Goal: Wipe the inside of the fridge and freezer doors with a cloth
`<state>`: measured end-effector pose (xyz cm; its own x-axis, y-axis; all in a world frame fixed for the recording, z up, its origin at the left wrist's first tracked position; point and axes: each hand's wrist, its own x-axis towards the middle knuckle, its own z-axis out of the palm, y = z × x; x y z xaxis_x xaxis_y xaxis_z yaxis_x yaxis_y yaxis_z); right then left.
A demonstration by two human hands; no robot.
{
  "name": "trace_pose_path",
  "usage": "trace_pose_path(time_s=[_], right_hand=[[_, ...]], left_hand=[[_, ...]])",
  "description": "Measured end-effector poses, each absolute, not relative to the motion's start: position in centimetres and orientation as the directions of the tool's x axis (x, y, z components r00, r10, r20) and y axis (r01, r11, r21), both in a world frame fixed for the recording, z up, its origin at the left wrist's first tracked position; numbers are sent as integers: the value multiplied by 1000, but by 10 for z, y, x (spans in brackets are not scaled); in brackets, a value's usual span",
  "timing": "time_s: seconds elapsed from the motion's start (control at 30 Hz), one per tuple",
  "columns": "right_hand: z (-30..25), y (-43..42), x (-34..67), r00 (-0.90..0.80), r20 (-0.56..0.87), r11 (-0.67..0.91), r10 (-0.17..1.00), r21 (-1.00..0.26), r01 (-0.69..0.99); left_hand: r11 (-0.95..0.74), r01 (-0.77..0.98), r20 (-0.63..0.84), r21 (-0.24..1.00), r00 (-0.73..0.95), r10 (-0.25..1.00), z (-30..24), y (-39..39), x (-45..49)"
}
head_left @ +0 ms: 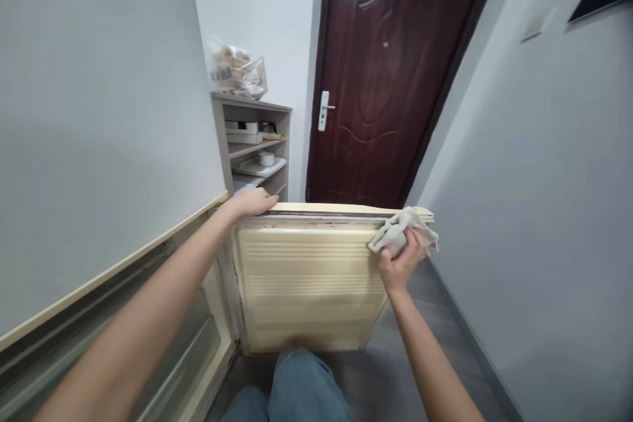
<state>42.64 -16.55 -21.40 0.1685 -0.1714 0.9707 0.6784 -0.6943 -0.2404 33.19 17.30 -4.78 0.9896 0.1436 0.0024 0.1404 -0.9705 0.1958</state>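
Note:
A cream refrigerator door (306,283) stands swung open in front of me, its ribbed inner panel facing me. My left hand (253,201) is on the top edge near the hinge side, its fingers curled over and gripping the door. At the far right corner, my right hand (404,254) presses a bunched, pale grey cloth (399,227) against the top edge and its rubber seal. Dark stains mark the seal and the panel's upper rim. Left of the door, the open refrigerator compartment (198,336) shows partly behind my left forearm.
The refrigerator's flat grey surface (99,112) fills the left. Behind the door stand a shelf unit (254,105) with a plastic bag (237,72) on top and a dark red wooden door (376,92). A pale wall (534,211) bounds the right; my knees (304,386) are close below.

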Motion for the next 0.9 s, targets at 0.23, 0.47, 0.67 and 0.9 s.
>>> trace_pose_path(time_s=[0.23,0.47,0.67,0.9], right_hand=[[-222,-32,365,111,970,-610,217,46,791],[-220,53,326,43,844,-463,534,250,850],[-263,56,325,13,670,-305,742,320,897],[-377,48,319,22,501,-155,865,227,962]], left_hand=[[-955,117,-44,271,993,109,-49,177,336],[-949,145,-37,279,989,140,-48,172,333],[-943,157,-33,293,987,154,-49,171,330],[-942,153,-21,300,988,153,-50,170,330]])
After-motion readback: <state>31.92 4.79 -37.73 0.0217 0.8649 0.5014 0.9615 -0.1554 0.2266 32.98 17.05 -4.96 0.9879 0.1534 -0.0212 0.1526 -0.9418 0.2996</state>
